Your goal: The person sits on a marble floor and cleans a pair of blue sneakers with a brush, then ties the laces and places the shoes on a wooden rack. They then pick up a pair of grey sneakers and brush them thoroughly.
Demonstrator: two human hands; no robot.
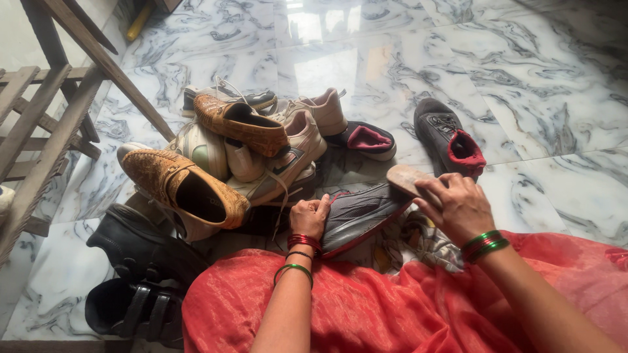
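Grey sneaker [356,212], the one with the red-edged sole, lies on its side right against the person's lap, at the near edge of the shoe pile. The left hand [309,218] is clenched around its heel end, pinning it to the red cloth [366,307], while the right hand [456,206] has its fingers wrapped over a wooden-backed brush [407,178] resting at the toe end of that sneaker. To my eye the brushing would go best with short strokes from toe toward heel, the left hand holding firm so the shoe does not roll, and the bristles kept flat on the upper rather than tipped on an edge. The sneaker's upper is a dull charcoal mesh with faint stitched lines; it looks worn and a little dusty. I cannot tell how dirty the sole is. Just beyond the sneaker sits the heap: two tan woven loafers [186,189], pale trainers, a dark shoe with a maroon lining [366,139]. Right of the sneaker's toe stands a grey shoe with a red collar [451,138], on marble floor [536,78]. Left of it lie black strapped shoes [134,274].
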